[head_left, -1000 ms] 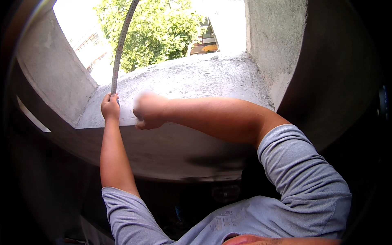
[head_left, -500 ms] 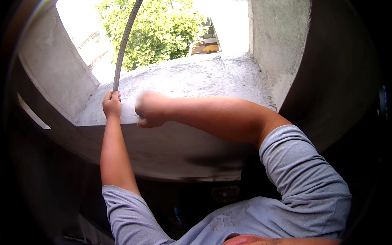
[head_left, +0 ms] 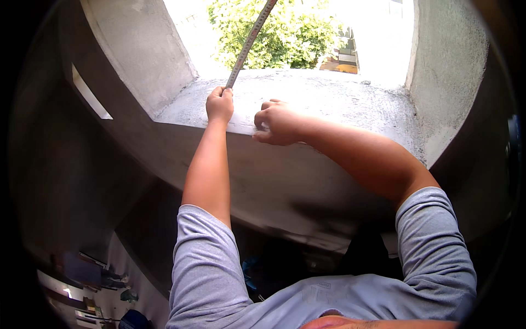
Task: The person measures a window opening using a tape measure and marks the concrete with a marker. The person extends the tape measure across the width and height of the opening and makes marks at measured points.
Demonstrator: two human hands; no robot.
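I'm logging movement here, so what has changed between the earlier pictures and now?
The view swung left, so the rough grey concrete sill sits further right in the picture. The thin grey marked measuring tape slants more to the right. Nothing was visibly taken or released: the bare left hand keeps its grip on the tape, the bare right hand stays beside the left.

Tape (head_left: 246, 46) in left fingers (head_left: 217, 91), right fingers (head_left: 265, 113) to its right, both at the sill (head_left: 350, 101), tree (head_left: 298, 35) beyond
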